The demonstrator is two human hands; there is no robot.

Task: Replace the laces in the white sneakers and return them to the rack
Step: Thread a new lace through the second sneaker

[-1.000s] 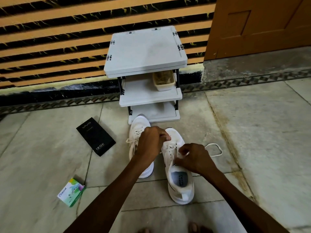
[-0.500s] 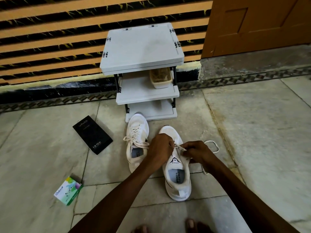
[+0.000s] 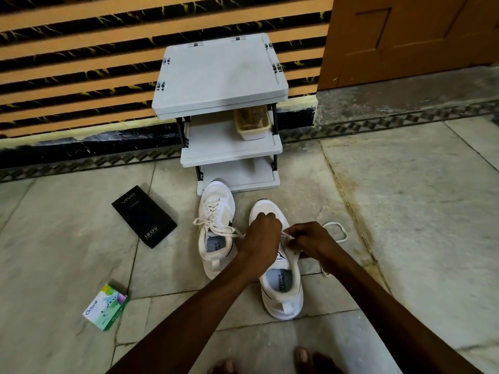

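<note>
White sneakers, two of them, stand side by side on the stone floor before one grey three-shelf plastic rack: a laced left sneaker and a right sneaker, insoles reading "SPEED FLEXIBLE". The left hand and right hand, fingers curled, pinch one loose white lace over the right sneaker. One flat black box reads "vivo 120W"; one small green carton, "Odonil".

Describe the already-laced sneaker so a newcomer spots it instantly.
Find the grey shoe rack against the striped wall. On the floor before it, nearest the black box, lies the white sneaker. It has a tied bow; the other sneaker is mid-lacing.
</note>
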